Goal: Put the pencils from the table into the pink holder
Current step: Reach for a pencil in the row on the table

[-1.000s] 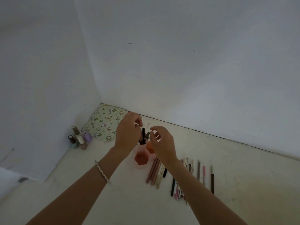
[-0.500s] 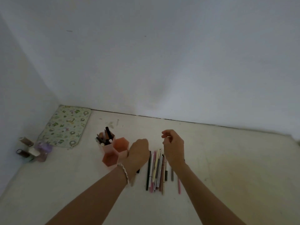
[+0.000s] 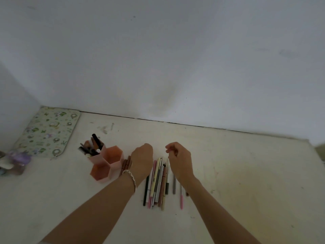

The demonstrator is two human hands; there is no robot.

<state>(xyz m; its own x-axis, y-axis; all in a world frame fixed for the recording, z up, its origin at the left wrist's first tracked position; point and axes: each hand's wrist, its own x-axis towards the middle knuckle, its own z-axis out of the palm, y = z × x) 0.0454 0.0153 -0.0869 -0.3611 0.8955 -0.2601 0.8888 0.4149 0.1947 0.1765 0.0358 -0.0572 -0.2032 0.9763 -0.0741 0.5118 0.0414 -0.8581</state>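
The pink holder [image 3: 112, 170] has three hexagonal cups and stands on the table left of my hands. Its back-left cup holds several pencils [image 3: 92, 147]; the other two cups look empty. A row of loose pencils [image 3: 158, 184] lies side by side between my forearms. My left hand [image 3: 142, 160] rests knuckles-up over the row's far left end, fingers curled down and hidden. A few brown pencils [image 3: 126, 164] stick out beside it next to the holder. My right hand [image 3: 180, 162] hovers over the row's right side, fingertips pinched together with nothing visible in them.
A patterned green mat [image 3: 47, 132] lies in the back-left corner. Small bottles [image 3: 15, 161] stand at the left edge. A white wall runs along the table's far edge. A pink pencil [image 3: 181, 199] and a grey one [image 3: 174, 184] lie slightly apart on the right.
Both hands have come away from above the holder and moved right, down to the row of loose pencils. The view has swung right, and over the last half second the hands have barely shifted.
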